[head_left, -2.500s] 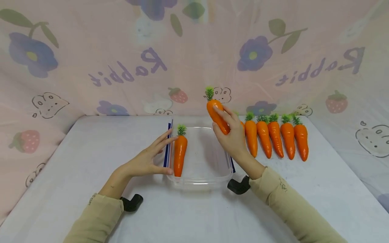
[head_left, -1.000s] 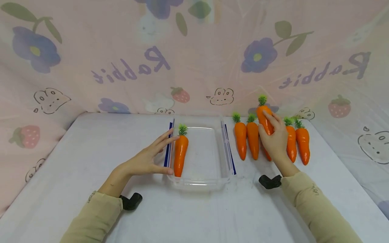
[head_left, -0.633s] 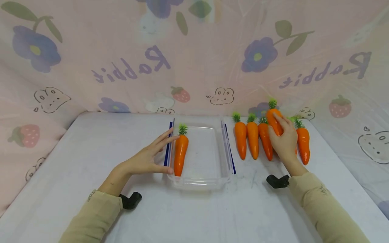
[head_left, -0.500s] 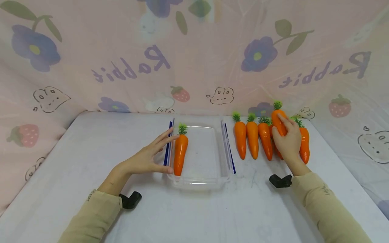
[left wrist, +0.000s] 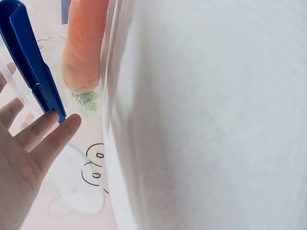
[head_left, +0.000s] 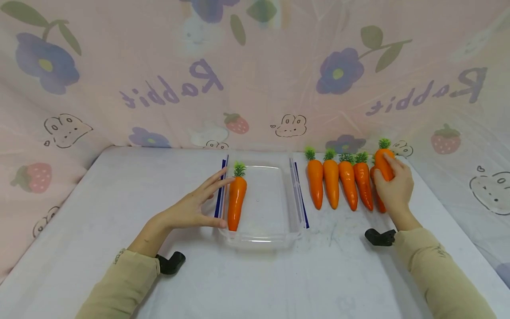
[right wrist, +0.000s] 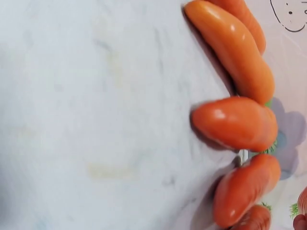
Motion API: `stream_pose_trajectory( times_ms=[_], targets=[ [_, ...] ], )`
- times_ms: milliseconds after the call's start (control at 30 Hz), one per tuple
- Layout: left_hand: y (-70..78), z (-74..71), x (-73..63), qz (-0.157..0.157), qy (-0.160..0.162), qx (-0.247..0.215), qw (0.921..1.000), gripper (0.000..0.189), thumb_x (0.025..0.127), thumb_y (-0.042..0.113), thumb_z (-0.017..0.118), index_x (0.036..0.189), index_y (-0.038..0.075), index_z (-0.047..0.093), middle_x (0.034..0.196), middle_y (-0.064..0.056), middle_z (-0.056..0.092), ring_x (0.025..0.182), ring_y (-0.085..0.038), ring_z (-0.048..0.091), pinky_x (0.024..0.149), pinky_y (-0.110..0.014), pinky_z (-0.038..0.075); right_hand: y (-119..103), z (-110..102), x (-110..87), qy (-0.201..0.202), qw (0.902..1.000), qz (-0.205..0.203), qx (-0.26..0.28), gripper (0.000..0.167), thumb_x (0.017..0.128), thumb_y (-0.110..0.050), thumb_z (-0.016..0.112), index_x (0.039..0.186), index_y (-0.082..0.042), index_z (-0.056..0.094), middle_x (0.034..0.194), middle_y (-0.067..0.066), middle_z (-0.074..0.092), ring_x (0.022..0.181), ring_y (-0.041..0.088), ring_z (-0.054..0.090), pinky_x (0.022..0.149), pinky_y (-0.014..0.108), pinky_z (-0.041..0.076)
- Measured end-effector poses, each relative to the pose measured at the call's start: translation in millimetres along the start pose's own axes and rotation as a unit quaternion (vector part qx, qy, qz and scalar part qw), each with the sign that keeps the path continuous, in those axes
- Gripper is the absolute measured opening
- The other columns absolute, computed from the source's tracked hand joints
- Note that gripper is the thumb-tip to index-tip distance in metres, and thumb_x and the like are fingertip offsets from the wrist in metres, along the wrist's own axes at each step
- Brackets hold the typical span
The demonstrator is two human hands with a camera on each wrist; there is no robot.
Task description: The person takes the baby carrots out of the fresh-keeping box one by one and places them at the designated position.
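My right hand grips an orange carrot with a green leafy top, thumb on one side and fingers on the other. It is at the right end of a row of carrots, overlapping one and hiding what lies behind the hand. My left hand spreads along the left side of a clear plastic box, thumb near its front corner. In the left wrist view, its fingertips meet a blue latch flap on the box. One carrot lies inside, against the left wall.
A white-covered table carries everything. Behind it hangs a pink curtain printed with flowers and rabbits. A black wrist-camera mount sits at the left sleeve, another black mount at the right. The carrot row stands right of the box.
My right hand has carried the carrot from above the box's right side rightward along the row to its far end. The left hand, box and carrot inside have hardly moved.
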State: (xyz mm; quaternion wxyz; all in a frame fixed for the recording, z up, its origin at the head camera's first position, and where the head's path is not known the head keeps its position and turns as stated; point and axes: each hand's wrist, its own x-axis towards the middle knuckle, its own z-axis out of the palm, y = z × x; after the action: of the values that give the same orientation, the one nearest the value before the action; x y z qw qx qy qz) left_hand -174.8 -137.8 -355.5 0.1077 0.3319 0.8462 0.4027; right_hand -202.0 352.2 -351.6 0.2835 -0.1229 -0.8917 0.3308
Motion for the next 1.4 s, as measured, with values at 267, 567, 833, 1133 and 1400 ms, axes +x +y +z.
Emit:
stream_pose_trajectory(
  times_ms=[267,567,833,1133,1400],
  targets=[
    [0.6,-0.3,0.1,-0.002,0.003,0.002,1.0,0.096,0.074,0.042,0.081,0.152,0.029,0.026,0.162,0.008,-0.003,0.146,-0.03,0.021,0.107,-0.056,0.038,12.9,-8.9,5.6,-0.002,0.9996,0.023,-0.014,0.05,0.092,-0.015,0.05,0.141,-0.009,0.048,0.143,0.026,0.042,0.132,0.044,0.037,0.11,0.059,0.031],
    [-0.3,1.2,-0.4,0.0,0.002,-0.001,1.0,0.095,0.074,0.041,0.081,0.152,0.028,0.026,0.161,0.016,-0.005,0.146,-0.03,0.019,0.108,-0.056,0.038,32.1,-20.1,10.9,-0.001,0.9977,0.063,-0.024,0.051,0.095,-0.018,0.043,0.145,-0.011,0.042,0.146,0.026,0.038,0.136,0.041,0.033,0.115,0.054,0.025],
    [0.3,1.3,-1.0,0.0,0.005,-0.001,1.0,0.095,0.074,0.042,0.081,0.151,0.029,0.027,0.161,0.016,-0.005,0.146,-0.03,0.019,0.107,-0.056,0.038,43.0,-31.6,14.7,-0.031,0.9946,0.084,-0.052,0.053,0.098,-0.018,0.036,0.149,-0.006,0.032,0.149,0.031,0.029,0.138,0.046,0.025,0.117,0.055,0.019],
    [-2.0,1.0,0.3,-0.004,0.007,0.002,1.0,0.095,0.075,0.043,0.08,0.151,0.029,0.027,0.162,0.012,-0.005,0.146,-0.03,0.019,0.107,-0.055,0.038,62.0,-35.6,19.3,-0.069,0.9898,0.098,-0.077,0.054,0.099,-0.014,0.031,0.151,-0.003,0.022,0.148,0.036,0.025,0.136,0.052,0.022,0.117,0.058,0.016],
    [-1.3,0.5,1.4,-0.003,0.003,0.005,1.0,0.095,0.074,0.043,0.08,0.151,0.03,0.027,0.162,0.009,-0.004,0.146,-0.031,0.018,0.107,-0.055,0.039,79.5,-37.3,20.0,-0.143,0.9811,0.107,-0.074,0.058,0.096,-0.007,0.023,0.151,0.004,0.006,0.148,0.041,0.014,0.136,0.057,0.013,0.115,0.063,0.011]
  ],
)
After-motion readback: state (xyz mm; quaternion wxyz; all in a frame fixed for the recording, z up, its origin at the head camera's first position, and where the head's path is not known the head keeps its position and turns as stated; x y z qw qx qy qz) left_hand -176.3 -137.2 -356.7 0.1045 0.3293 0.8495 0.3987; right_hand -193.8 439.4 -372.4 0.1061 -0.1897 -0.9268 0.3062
